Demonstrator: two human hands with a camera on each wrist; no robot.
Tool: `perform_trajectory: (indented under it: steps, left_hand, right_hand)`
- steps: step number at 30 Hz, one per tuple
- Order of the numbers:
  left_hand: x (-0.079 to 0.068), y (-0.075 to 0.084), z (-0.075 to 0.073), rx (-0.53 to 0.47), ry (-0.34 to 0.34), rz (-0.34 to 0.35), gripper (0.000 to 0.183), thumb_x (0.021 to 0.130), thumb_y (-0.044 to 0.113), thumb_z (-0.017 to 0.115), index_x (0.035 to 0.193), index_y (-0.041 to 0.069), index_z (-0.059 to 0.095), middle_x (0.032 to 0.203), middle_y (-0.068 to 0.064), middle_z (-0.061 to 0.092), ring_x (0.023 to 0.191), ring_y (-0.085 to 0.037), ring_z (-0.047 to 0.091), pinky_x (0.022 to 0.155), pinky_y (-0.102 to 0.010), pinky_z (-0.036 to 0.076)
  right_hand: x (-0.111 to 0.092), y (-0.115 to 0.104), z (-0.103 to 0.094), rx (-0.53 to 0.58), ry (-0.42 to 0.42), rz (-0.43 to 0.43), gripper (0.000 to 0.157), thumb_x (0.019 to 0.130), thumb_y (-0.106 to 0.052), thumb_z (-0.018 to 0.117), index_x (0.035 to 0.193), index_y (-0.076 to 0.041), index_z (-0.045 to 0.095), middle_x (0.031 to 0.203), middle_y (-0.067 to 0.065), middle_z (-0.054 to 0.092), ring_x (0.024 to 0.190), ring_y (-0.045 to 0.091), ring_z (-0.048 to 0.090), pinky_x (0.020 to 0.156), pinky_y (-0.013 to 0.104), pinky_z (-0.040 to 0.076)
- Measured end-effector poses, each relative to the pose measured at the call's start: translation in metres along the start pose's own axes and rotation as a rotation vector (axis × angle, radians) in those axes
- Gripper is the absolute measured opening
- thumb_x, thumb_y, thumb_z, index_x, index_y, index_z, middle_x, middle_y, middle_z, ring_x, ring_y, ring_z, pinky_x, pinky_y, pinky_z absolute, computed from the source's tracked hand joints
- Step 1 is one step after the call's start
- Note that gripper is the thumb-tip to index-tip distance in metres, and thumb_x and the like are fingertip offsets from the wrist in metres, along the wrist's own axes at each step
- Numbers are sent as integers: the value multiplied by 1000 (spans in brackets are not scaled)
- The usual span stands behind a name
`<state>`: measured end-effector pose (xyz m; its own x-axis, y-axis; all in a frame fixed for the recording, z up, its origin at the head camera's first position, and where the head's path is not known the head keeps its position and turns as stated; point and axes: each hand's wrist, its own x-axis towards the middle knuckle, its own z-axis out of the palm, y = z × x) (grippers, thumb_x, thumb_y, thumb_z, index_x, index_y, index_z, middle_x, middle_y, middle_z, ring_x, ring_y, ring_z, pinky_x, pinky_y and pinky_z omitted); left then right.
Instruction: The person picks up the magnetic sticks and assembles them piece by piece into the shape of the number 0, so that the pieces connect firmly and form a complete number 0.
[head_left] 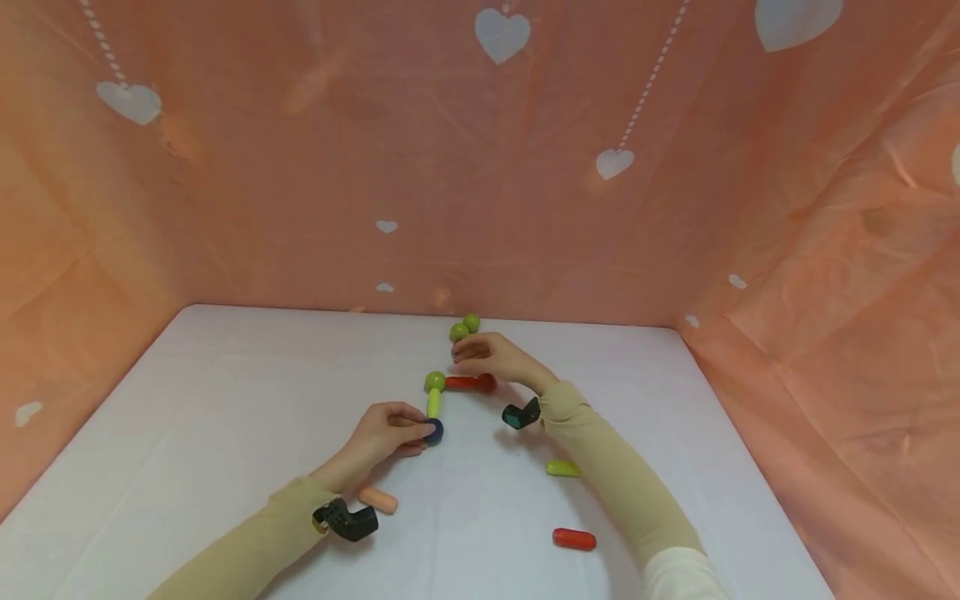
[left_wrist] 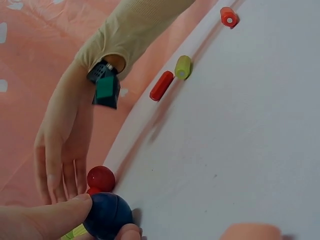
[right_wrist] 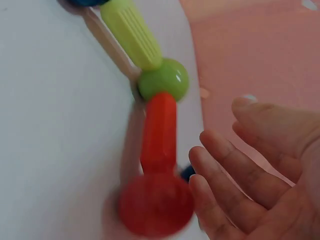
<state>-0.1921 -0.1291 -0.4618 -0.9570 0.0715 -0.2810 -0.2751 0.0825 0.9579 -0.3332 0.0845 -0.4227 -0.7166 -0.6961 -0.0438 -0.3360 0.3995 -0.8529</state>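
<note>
My left hand [head_left: 390,432] pinches a dark blue ball [left_wrist: 109,216] between thumb and fingers. From that ball a yellow-green ribbed rod [right_wrist: 131,34] runs to a green ball [right_wrist: 167,80]. A red rod [right_wrist: 159,132] joins the green ball to a red ball [right_wrist: 156,206], making a bent chain on the table. Over the red-ball end hovers my right hand [head_left: 493,357], its fingers loosely bent and nothing between them. Past its fingertips lie two loose green balls [head_left: 460,332]. A dark blue piece [right_wrist: 188,173] is mostly hidden behind the red ball.
An orange rod [head_left: 378,499] lies beside my left wrist. A yellow-green rod [head_left: 563,468] and a red rod [head_left: 574,539] lie by my right forearm. Pink cloth [head_left: 420,167] with hearts walls the white table [head_left: 225,400] at back and sides.
</note>
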Motion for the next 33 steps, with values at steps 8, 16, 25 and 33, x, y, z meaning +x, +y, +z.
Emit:
perform_trajectory:
  steps: [8,16,25,33]
  left_hand:
    - [1,1,-3,18,-8,6,34,84,9,74,111,-5,61,94,-14,65,76,-21,67,70,-33,58]
    - [5,-1,-3,36,-39,26,40,86,7,72,120,-8,57,97,-14,66,75,-21,66,69,-34,58]
    - [10,3,-3,44,-73,34,41,86,9,72,121,-6,57,97,-13,66,77,-22,67,71,-34,58]
    - [11,7,-10,73,-123,70,42,87,12,71,121,-8,56,97,-13,67,80,-22,67,73,-34,57]
  right_hand:
    - [-21,13,-12,1,49,26,33,92,-10,63,123,3,59,110,12,66,102,21,61,87,32,52]
    - [-31,27,-6,-70,34,82,38,86,-16,73,120,-3,62,105,3,66,97,17,61,89,31,50]
    - [-36,30,-7,-105,92,53,35,85,-12,74,117,-2,64,105,7,66,94,19,64,84,31,52]
    - [-37,31,-8,-96,107,73,34,86,-11,73,118,-3,64,108,7,66,98,21,63,86,32,52]
